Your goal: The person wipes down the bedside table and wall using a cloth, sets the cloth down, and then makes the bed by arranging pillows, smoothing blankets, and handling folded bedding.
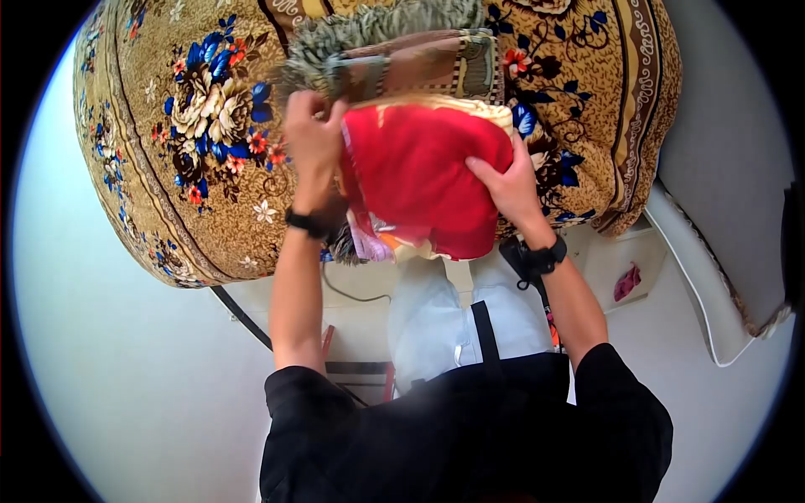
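A folded red cloth [428, 176] lies in front of me, with a cream and patterned layer showing along its edges. At its right edge my right hand [511, 180] is closed on it, thumb on top and the other fingers partly hidden. My left hand [312, 138] is at its upper left corner, fingers curled in and slightly blurred, pinching the edge. Just beyond the red cloth is a folded patterned throw [419, 67] with a grey-green fringe.
A brown floral cover [226, 168] spreads over the surface beneath the cloths. To the right stands a grey padded seat [729, 142] with a pale edge. Low on the right lies a small dark pink cloth [626, 282]. A cable [348, 293] runs below the cover's front edge.
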{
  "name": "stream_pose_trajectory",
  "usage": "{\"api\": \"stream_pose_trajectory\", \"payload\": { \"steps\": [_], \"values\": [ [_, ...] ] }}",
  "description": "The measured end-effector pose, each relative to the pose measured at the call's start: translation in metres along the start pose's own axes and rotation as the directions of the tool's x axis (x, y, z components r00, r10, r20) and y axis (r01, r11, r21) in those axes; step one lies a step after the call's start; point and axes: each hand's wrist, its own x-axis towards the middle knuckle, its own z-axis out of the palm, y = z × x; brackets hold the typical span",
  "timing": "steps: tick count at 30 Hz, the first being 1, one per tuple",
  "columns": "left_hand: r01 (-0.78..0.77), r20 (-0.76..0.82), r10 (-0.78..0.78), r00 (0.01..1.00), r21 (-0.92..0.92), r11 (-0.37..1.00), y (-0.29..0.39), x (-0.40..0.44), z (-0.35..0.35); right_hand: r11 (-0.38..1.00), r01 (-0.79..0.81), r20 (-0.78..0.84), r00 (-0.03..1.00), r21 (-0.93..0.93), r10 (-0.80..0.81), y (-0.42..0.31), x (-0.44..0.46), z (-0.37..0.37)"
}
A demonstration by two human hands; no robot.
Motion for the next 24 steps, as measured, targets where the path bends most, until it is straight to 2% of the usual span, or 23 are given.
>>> {"api": "stream_pose_trajectory", "payload": {
  "steps": [1, 3, 5, 6, 7, 9, 10, 11, 12, 13, 14, 15, 16, 17, 18, 19, 20, 23, 24],
  "values": [
    [0.078, 0.002, -0.078, 0.997, -0.103, 0.992, -0.003, -0.001, -0.01, 0.999, 0.008, 0.017, 1.0, 0.037, -0.009, -0.005, -0.006, 0.003],
    [0.157, -0.005, -0.158, 0.987, -0.102, 0.982, -0.025, 0.002, -0.024, 0.997, 0.002, 0.029, 1.0, 0.073, -0.005, -0.014, -0.013, 0.013],
    [0.428, 0.079, -0.423, 0.902, -0.285, 0.858, -0.038, 0.009, -0.03, 0.998, -0.025, 0.036, 0.999, 0.06, 0.023, -0.006, -0.008, 0.024],
    [0.466, 0.117, -0.458, 0.881, -0.368, 0.805, -0.048, 0.011, -0.025, 0.999, -0.012, 0.007, 1.0, 0.035, 0.012, -0.004, -0.001, 0.033],
    [0.492, 0.153, -0.468, 0.871, -0.28, 0.824, -0.065, 0.015, -0.017, 1.0, -0.003, -0.02, 1.0, 0.01, 0.003, -0.002, 0.005, 0.041],
    [0.344, 0.157, -0.326, 0.932, -0.107, 0.933, -0.098, 0.017, 0.002, 0.999, -0.019, -0.111, 0.994, 0.031, 0.022, 0.023, 0.028, 0.048],
    [0.313, 0.129, -0.307, 0.943, -0.023, 0.95, -0.091, 0.02, 0.002, 0.998, -0.004, -0.135, 0.991, -0.066, -0.005, 0.033, 0.036, 0.046],
    [0.336, 0.217, -0.322, 0.921, -0.03, 0.941, -0.085, 0.021, -0.005, 0.986, 0.016, -0.158, 0.987, -0.165, -0.042, 0.042, 0.042, 0.041],
    [0.27, 0.095, -0.274, 0.957, 0.052, 0.961, -0.095, 0.013, -0.003, 0.983, -0.093, -0.119, 0.99, -0.16, 0.074, 0.028, 0.038, 0.037],
    [0.213, -0.019, -0.213, 0.977, 0.142, 0.967, -0.093, 0.004, -0.006, 0.948, -0.001, -0.161, 0.985, -0.319, -0.053, 0.028, 0.033, 0.033],
    [0.301, 0.028, -0.307, 0.951, 0.128, 0.945, -0.09, -0.01, -0.017, 0.877, 0.08, -0.178, 0.967, -0.475, -0.184, 0.033, 0.028, 0.029],
    [0.398, 0.047, -0.395, 0.917, -0.081, 0.914, -0.113, -0.031, -0.016, 0.772, 0.148, -0.168, 0.935, -0.618, -0.314, 0.039, 0.025, 0.022],
    [0.528, 0.148, -0.509, 0.848, -0.143, 0.837, -0.127, -0.052, -0.021, 0.837, 0.085, -0.15, 0.969, -0.54, -0.195, 0.048, 0.025, 0.01],
    [0.744, 0.363, -0.661, 0.657, -0.168, 0.647, -0.114, -0.064, -0.037, 0.975, 0.028, -0.172, 0.983, -0.222, -0.068, 0.088, 0.029, -0.002],
    [0.829, 0.415, -0.72, 0.556, -0.22, 0.514, -0.1, -0.081, -0.043, 0.988, -0.106, -0.064, 0.993, -0.109, 0.1, 0.086, 0.026, -0.012],
    [0.903, 0.609, -0.676, 0.415, -0.181, 0.39, -0.1, -0.094, -0.049, 0.966, -0.258, 0.062, 0.964, -0.013, 0.259, 0.083, 0.02, -0.017],
    [0.881, 0.678, -0.576, 0.457, -0.258, 0.396, -0.126, -0.124, -0.037, 0.966, -0.257, 0.094, 0.961, -0.036, 0.26, 0.084, 0.016, -0.019],
    [0.806, 0.734, -0.338, 0.589, -0.56, 0.191, -0.059, -0.129, -0.037, 0.96, -0.28, 0.215, 0.937, -0.012, 0.276, 0.067, 0.021, -0.011],
    [0.791, 0.728, -0.309, 0.612, -0.564, 0.237, -0.073, -0.135, -0.032, 0.971, -0.24, 0.198, 0.952, 0.009, 0.233, 0.068, 0.024, -0.008]
  ]
}}
